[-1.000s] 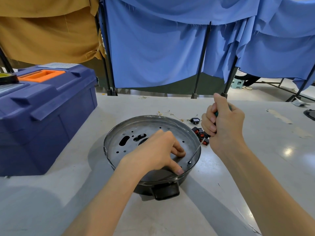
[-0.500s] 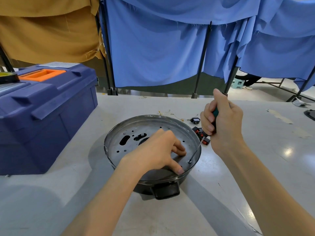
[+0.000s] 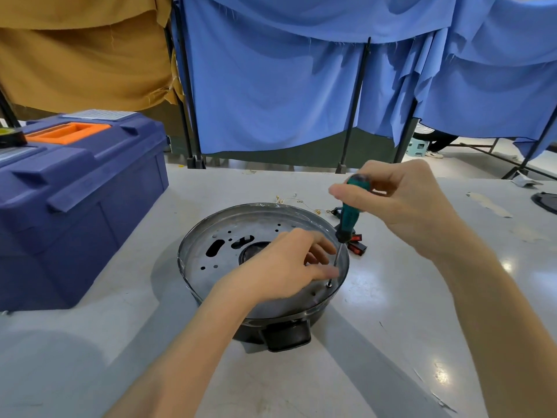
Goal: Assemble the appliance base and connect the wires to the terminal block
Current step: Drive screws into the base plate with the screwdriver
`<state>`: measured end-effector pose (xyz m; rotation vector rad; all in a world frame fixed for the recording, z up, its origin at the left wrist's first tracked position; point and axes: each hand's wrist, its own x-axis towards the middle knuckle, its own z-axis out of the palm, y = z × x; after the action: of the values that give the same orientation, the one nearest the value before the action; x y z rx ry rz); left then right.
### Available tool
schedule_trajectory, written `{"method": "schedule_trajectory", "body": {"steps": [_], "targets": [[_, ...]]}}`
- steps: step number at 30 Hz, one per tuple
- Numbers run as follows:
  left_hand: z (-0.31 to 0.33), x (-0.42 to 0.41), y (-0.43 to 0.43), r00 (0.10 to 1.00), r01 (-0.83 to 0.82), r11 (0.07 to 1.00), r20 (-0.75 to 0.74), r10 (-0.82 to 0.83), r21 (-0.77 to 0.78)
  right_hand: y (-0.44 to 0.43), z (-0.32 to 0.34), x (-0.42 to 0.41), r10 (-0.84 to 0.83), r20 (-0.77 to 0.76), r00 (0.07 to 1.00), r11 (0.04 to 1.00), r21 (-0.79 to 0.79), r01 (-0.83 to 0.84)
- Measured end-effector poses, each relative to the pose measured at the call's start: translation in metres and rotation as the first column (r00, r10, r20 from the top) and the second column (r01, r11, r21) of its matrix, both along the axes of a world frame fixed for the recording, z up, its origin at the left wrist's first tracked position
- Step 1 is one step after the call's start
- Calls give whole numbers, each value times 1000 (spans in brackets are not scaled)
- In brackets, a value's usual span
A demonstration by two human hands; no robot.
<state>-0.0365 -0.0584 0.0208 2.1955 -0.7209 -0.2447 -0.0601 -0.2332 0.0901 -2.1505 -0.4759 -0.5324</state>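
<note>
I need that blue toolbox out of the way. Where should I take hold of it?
Probably the orange handle lying flat in the toolbox lid, reached from straight above. It looks centred on the lid, so the box should hang level; the side walls look smooth, offering no hold.

Right hand [image 3: 404, 203] pinches a screwdriver [image 3: 350, 214]; left hand [image 3: 283, 267], loosely curled, sits lower.

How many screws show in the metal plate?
1 screw, under the screwdriver tip near the metal plate rim's near-right side, beside the left hand. That hand may hide others.
</note>
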Motion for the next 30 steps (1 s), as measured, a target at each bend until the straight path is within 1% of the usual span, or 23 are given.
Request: {"method": "schedule_trajectory", "body": {"steps": [1,3,6,8,11,13,15,17,19,21,22,23,24,25,27,30], "targets": [[2,-2,-2,999,-14,998,-34,12,-58,3,-2,1,-30,44,999,1000,-4,30],[4,-7,-9,995,-46,981,-100,27,-191,13,-8,2,-66,107,992,997,38,62],[6,-17,-21,997,-63,932,-68,41,-357,28,-15,4,-187,190,964,982,71,176],[6,-21,-25,997,-70,910,-54,52,-410,32,-15,4,-261,218,941,965,53,255],[7,-19,-23,994,-64,894,-105,19,-444,29,-16,4,-297,217,930,954,30,298],[8,-18,-21,992,-67,902,-125,14,-427,27,-16,6,-344,228,911,937,20,349],[8,-18,-21,993,-67,887,-120,14,-456,27,-17,7,-366,216,905,928,17,371],[7,-17,-23,995,-64,866,-93,20,-496,26,-17,8,-351,191,917,934,1,357],[7,-16,-22,996,-56,862,-85,15,-505,22,-13,8,-264,109,958,964,2,266],[9,-16,-21,993,-46,851,-119,-20,-524,17,-9,5,-65,-36,997,995,69,68],[9,-16,-21,990,-43,839,-139,-39,-542,13,-8,4,42,-88,995,993,109,-33],[10,-16,-20,987,-46,835,-155,-48,-548,8,-7,4,117,-101,988,986,130,-104],[10,-16,-20,986,-52,842,-163,-42,-537,5,-6,4,137,-83,987,984,128,-125],[10,-16,-19,986,-64,858,-166,-25,-509,3,-5,3,108,-44,993,988,113,-102],[10,-17,-21,989,-100,886,-145,37,-453,5,-6,2,-20,37,999,996,84,17],[7,-17,-25,990,-140,871,-40,137,-470,18,-10,-2,-174,175,969,985,18,174]]}}
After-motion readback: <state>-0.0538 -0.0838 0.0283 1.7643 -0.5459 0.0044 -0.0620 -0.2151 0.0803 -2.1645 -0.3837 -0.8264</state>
